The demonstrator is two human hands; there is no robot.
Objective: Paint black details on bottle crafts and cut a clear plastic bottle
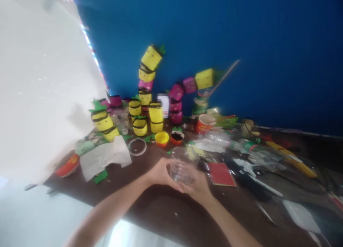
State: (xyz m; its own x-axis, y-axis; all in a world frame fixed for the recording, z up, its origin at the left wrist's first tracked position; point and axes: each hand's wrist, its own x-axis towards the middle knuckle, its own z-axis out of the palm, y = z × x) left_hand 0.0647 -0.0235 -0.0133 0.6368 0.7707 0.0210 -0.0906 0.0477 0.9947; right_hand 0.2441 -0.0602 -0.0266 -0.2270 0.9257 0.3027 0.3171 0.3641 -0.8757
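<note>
The transparent cup [184, 155] is between the two hands, above the near part of the table [150, 204]. The left hand [164, 174] grips its left side; the right hand [198, 184] grips its right side, with fingers visible through the wall. The hands are close together at the lower part of the cup. Neither hand is clearly nearer: both are in contact. The long axis appears roughly upright, with the round rim at the top, away from the wearer; motion blur prevents an exact reading of tilt. The cup lies directly ahead of both wrists, its sides facing the palms.

Materials and shapes: the cup wall is smooth, clear and rounded, apparently thin plastic. Just beyond it are a small yellow-lined bowl [162, 139] and a small bowl with dark contents [177, 137]. To the left, a clear ring [137, 155] lies flat near a creased white sheet [103, 156]. To the right, a flat red square [222, 174] lies near the right hand; farther back, a clear bottle [218, 140] lies on its side. Behind the bowls stand short yellow cylinders with dark bands, including a tall yellow cylinder [156, 118]. A curved magenta-and-yellow column [189, 85] is segmented and matte in appearance. The blue wall [214, 25] is plain.
</note>
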